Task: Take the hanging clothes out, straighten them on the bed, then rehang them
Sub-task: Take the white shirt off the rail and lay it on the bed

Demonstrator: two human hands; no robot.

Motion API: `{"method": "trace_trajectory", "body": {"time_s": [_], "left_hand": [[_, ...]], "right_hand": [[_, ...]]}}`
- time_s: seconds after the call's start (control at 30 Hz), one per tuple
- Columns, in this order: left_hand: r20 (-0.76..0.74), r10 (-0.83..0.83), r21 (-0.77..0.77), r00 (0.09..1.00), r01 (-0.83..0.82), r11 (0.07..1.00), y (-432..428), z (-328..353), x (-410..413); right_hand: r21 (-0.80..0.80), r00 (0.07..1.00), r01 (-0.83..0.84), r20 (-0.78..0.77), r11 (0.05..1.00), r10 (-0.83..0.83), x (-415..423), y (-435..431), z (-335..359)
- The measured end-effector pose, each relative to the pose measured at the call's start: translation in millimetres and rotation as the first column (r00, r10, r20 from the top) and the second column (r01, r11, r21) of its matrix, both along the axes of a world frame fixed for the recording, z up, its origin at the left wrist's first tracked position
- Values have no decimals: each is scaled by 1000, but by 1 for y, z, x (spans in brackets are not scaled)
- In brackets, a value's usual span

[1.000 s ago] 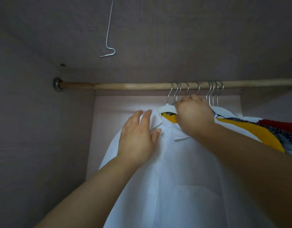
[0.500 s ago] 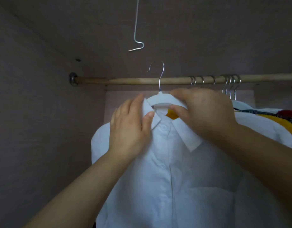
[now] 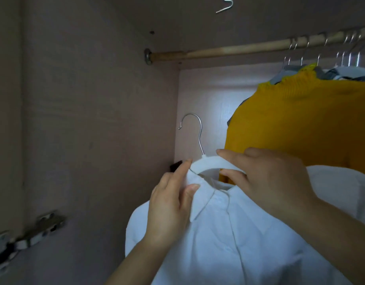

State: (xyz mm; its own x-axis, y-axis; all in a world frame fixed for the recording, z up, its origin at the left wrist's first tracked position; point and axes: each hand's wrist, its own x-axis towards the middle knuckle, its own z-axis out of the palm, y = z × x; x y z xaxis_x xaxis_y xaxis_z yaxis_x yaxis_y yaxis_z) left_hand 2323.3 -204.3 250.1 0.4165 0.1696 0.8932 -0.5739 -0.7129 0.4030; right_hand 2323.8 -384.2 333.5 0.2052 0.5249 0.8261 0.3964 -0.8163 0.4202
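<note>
Lifted off the wooden rail, the white hanger now sits well below it. The right hand pinches its arm, and the left hand pinches the collar of the white shirt draped beneath both. The hanger is best kept level and drawn straight back, so its hook clears the yellow sweater behind the right hand.

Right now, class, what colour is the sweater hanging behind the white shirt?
The sweater is mustard yellow; head view.
</note>
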Motion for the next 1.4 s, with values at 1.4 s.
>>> {"method": "trace_trajectory", "body": {"time_s": [1.4], "left_hand": [[-272,430,169,861,-398,902,115,-139,-635]], "right_hand": [[403,713,-393,-434,826,551,-542,128,-185]]}}
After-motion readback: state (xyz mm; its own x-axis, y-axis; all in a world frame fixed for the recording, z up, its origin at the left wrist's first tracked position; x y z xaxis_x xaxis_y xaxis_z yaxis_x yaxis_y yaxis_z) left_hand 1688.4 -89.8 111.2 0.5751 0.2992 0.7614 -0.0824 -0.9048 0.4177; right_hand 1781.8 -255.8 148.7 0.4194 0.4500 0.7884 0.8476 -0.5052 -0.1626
